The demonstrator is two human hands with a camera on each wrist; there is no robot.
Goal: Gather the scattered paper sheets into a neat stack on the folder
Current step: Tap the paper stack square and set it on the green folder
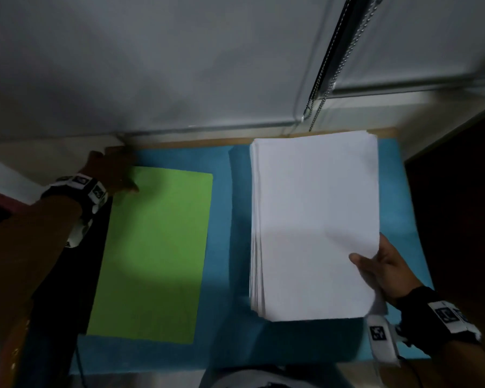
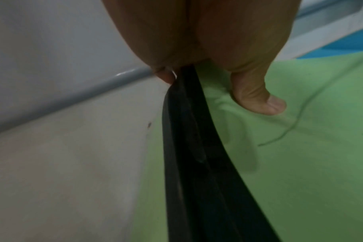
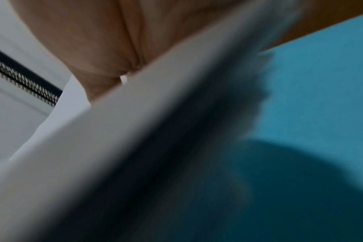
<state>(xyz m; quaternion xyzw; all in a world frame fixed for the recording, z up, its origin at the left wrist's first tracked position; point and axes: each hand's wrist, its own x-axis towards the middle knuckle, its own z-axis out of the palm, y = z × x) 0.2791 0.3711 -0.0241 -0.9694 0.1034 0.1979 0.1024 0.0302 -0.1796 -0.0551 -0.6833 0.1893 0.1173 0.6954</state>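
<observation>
While the right hand [image 1: 387, 268] pinches the near right corner of the white paper stack [image 1: 314, 225], that stack sits over the blue bench [image 1: 227, 247]. Well apart on the left, the left hand [image 1: 109, 172] grips the far left corner of the open green folder [image 1: 154, 253], thumb on top.

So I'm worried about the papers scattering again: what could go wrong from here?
The right hand grips the white paper stack by one near corner only, so it may sag, fan out and slip. Its left edge already looks stepped, so it may land untidy. The left hand pinches the black cover open over the green folder; if it slips, the cover could flop onto the incoming sheets.
</observation>
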